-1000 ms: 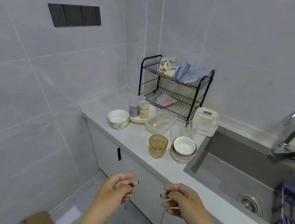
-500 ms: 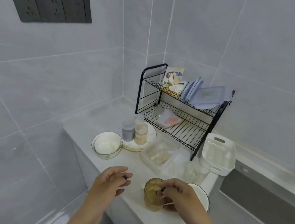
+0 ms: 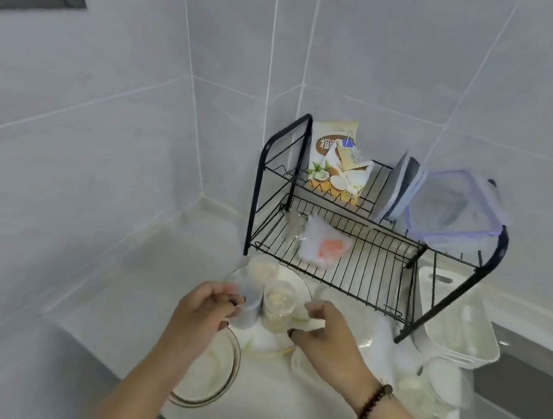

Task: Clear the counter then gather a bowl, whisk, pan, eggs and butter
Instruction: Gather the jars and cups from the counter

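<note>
Our left hand (image 3: 203,308) has its grip curled round a small clear cup (image 3: 250,304) with something dark inside, upright on the white plate (image 3: 300,289). Our right hand (image 3: 326,335) hovers at the plate's near right side, fingers curled in; we cannot tell whether the grip touches anything. A bead bracelet (image 3: 373,404) sits on that wrist. Just beside the cup stands a clear jar (image 3: 279,304) of pale chunks, upright, and a third pale cup (image 3: 263,270) behind them, blurred. A bowl (image 3: 215,371) sits on the surface (image 3: 114,290) under our left wrist, mouth up, near the plate. Behind the plate is a black wire rack (image 3: 349,252): snack bag (image 3: 334,160) upright on the top tier, lidded box (image 3: 454,209) tilted on its right end, a plastic pouch (image 3: 324,247) flat on the lower tier. A white basket (image 3: 454,329) stands right of the rack.
</note>
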Available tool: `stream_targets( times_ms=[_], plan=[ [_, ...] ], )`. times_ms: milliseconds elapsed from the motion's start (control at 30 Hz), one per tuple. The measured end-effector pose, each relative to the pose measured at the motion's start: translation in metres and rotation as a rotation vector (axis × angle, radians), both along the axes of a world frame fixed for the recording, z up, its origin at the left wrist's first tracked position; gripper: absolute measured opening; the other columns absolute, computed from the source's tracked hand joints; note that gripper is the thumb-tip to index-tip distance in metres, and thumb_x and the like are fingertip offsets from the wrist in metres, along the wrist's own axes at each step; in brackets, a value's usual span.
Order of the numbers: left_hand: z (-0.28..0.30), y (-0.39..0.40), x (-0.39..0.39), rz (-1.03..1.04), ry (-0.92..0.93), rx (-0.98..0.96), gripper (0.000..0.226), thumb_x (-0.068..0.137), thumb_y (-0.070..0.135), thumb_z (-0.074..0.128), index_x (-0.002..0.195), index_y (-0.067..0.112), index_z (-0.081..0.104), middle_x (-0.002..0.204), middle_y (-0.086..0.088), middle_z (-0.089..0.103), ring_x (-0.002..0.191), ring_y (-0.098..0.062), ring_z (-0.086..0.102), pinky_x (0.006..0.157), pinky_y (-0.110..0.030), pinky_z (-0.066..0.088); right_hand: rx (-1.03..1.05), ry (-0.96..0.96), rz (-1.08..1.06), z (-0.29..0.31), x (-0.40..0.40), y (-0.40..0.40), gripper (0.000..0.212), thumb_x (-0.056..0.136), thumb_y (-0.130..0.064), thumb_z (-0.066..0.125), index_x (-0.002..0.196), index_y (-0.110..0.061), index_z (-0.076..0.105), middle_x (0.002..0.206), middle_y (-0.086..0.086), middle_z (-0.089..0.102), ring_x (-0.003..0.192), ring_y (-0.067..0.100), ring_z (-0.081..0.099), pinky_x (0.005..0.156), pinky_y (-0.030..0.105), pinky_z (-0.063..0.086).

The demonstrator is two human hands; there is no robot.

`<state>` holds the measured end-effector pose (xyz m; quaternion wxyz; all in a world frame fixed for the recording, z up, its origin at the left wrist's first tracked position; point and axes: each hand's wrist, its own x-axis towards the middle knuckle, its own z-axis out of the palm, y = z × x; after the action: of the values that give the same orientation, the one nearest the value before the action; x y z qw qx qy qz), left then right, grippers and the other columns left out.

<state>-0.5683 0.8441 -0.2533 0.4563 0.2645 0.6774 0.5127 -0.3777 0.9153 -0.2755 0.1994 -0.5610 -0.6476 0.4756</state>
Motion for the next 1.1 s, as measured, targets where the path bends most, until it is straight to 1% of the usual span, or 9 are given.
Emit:
stream_targets(
  times_ms=[100, 167, 267, 333, 533, 633, 733, 900, 1100],
  plan=[
    [-0.005, 0.025, -0.019, -0.055, 0.004, 0.016, 0.023, 0.092, -0.002, 0.053, 0.105, 0.012, 0.065, 0.093, -0.002, 0.075, 0.091, -0.02, 0.067, 0.079, -0.032, 0.05, 0.058, -0.143, 0.036, -0.014, -0.028, 0.018, 0.069, 0.079, -0.024, 0.071, 0.136, -0.023, 0.033, 0.131, -0.004, 0.031, 0.108, 0.016, 0.05, 0.081, 0.015, 0.041],
    [-0.006, 0.04, -0.026, -0.09, -0.009, 0.02, 0.023, 0.091, -0.002, 0.054, 0.104, 0.013, 0.066, 0.096, -0.004, 0.075, 0.09, -0.02, 0.067, 0.079, -0.03, 0.05, 0.074, -0.207, 0.023, -0.024, -0.044, 0.029, 0.083, 0.076, -0.026, 0.073, 0.143, -0.021, 0.025, 0.14, 0.0, 0.024, 0.123, 0.02, 0.045, 0.095, 0.019, 0.039],
    [-0.012, 0.059, -0.032, -0.132, -0.027, 0.018, 0.022, 0.081, 0.007, 0.065, 0.101, 0.017, 0.067, 0.095, -0.002, 0.075, 0.089, -0.018, 0.068, 0.08, -0.032, 0.051, 0.027, -0.24, 0.041, -0.041, -0.055, 0.042, 0.093, 0.073, -0.026, 0.074, 0.147, -0.022, 0.018, 0.144, 0.002, 0.02, 0.129, 0.021, 0.041, 0.101, 0.021, 0.035],
    [-0.019, 0.071, -0.035, -0.16, 0.006, 0.002, 0.029, 0.071, 0.017, 0.065, 0.1, 0.02, 0.066, 0.093, 0.001, 0.075, 0.09, -0.017, 0.068, 0.082, -0.033, 0.052, -0.008, -0.25, 0.06, -0.051, -0.058, 0.048, 0.091, 0.073, -0.024, 0.074, 0.146, -0.026, 0.021, 0.14, 0.0, 0.023, 0.127, 0.02, 0.043, 0.102, 0.021, 0.037],
    [-0.042, 0.102, -0.051, -0.33, 0.44, -0.017, 0.029, 0.086, 0.011, 0.063, 0.112, 0.024, 0.06, 0.106, 0.012, 0.065, 0.098, -0.005, 0.061, 0.077, -0.015, 0.041, 0.016, -0.204, -0.04, -0.058, -0.056, 0.051, 0.068, 0.068, -0.027, 0.076, 0.125, -0.029, 0.039, 0.116, -0.009, 0.043, 0.101, 0.01, 0.049, 0.082, 0.014, 0.037],
    [-0.047, 0.123, -0.052, -0.416, 0.519, -0.052, 0.033, 0.086, 0.019, 0.066, 0.117, 0.023, 0.055, 0.112, 0.008, 0.059, 0.099, -0.01, 0.059, 0.08, -0.021, 0.041, 0.021, -0.156, -0.117, -0.058, -0.051, 0.047, 0.066, 0.064, -0.03, 0.078, 0.12, -0.028, 0.042, 0.111, -0.013, 0.05, 0.098, 0.007, 0.052, 0.071, 0.006, 0.038],
    [-0.055, 0.141, -0.046, -0.526, 0.565, -0.08, 0.034, 0.079, 0.029, 0.067, 0.11, 0.032, 0.052, 0.115, 0.007, 0.056, 0.094, -0.007, 0.057, 0.076, -0.021, 0.045, 0.033, -0.097, -0.192, -0.055, -0.046, 0.042, 0.072, 0.057, -0.038, 0.08, 0.119, -0.028, 0.046, 0.111, -0.012, 0.058, 0.098, 0.003, 0.057, 0.074, 0.008, 0.044],
    [-0.074, 0.159, -0.028, -0.687, 0.742, -0.252, 0.066, 0.072, 0.046, 0.067, 0.131, 0.028, 0.042, 0.126, -0.003, 0.046, 0.114, -0.025, 0.053, 0.091, -0.035, 0.047, 0.045, -0.01, -0.273, -0.041, -0.039, 0.032, 0.064, 0.055, -0.034, 0.081, 0.111, -0.028, 0.05, 0.103, -0.01, 0.063, 0.091, -0.001, 0.06, 0.07, 0.012, 0.05],
    [-0.078, 0.167, -0.023, -0.686, 0.842, -0.359, 0.073, 0.06, 0.044, 0.075, 0.121, 0.02, 0.041, 0.113, -0.002, 0.054, 0.099, -0.024, 0.058, 0.08, -0.035, 0.051, 0.063, 0.01, -0.323, -0.034, -0.022, 0.018, 0.063, 0.057, -0.033, 0.083, 0.111, -0.028, 0.051, 0.105, -0.012, 0.062, 0.098, 0.001, 0.058, 0.073, 0.011, 0.049]
  ],
)
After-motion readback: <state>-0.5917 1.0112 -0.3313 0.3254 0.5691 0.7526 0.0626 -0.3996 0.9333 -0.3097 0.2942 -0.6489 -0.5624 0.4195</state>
